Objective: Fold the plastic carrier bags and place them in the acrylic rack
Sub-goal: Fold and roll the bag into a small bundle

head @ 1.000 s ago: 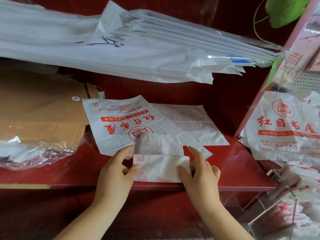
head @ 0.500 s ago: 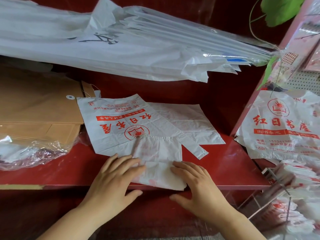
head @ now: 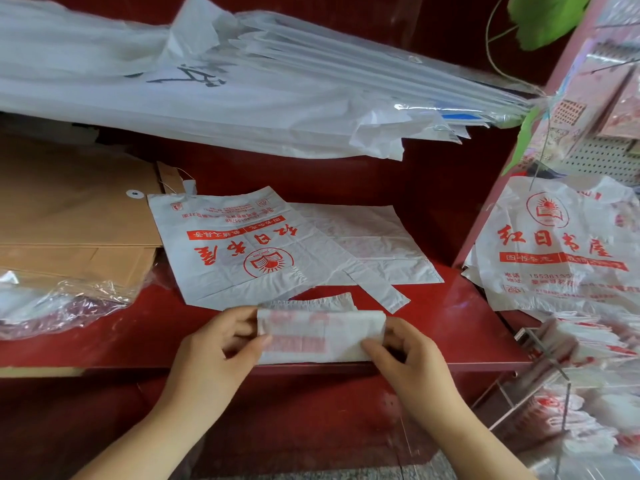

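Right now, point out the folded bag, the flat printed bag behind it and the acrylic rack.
folded bag [head: 320,336]: head view, middle of its front face.
flat printed bag [head: 221,252]: head view, on its red lettering.
acrylic rack [head: 542,355]: head view, top edge of a clear divider.

Both forearms reach in from below. The left hand and right hand each pinch one end of the folded bag, thumbs facing us.

A glossy red shelf is running left to right, catching soft glare; a dark red back panel is standing behind it, and grey speckled floor is showing nearest.
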`<state>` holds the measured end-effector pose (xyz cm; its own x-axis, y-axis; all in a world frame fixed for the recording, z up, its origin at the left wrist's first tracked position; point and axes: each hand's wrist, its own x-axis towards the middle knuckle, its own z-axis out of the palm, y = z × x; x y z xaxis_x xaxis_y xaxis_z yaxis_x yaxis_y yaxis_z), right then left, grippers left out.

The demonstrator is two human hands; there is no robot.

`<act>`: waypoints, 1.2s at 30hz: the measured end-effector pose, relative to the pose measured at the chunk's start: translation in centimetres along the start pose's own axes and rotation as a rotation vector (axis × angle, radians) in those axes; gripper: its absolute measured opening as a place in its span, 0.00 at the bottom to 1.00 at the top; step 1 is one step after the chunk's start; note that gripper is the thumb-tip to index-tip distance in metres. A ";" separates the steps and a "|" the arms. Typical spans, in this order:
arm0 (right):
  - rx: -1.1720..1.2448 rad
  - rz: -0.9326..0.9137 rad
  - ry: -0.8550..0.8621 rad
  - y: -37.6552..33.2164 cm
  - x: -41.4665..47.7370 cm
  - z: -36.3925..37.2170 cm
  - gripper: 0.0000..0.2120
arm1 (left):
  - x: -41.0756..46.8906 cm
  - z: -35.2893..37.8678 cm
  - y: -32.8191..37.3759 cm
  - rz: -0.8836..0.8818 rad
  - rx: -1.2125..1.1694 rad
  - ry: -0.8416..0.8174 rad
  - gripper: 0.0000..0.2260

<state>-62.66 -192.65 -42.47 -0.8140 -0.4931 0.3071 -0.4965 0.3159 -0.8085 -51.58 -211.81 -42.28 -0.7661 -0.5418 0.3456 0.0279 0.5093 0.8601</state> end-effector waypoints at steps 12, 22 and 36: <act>-0.549 0.079 0.171 -1.6 2.1 2.6 0.17 | 1.8 1.6 0.6 -0.129 0.246 0.102 0.21; -0.849 -0.059 0.329 -0.2 3.0 3.9 0.15 | 0.6 3.2 -0.7 0.608 0.691 -0.217 0.24; -0.852 -0.462 -0.048 0.8 0.4 1.9 0.32 | 1.3 2.2 -1.2 0.704 0.753 -0.343 0.42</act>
<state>-62.80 -194.12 -44.00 -0.4805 -0.7424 0.4669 -0.8314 0.5551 0.0271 -54.06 -211.66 -43.66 -0.8742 0.1878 0.4477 0.2192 0.9755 0.0187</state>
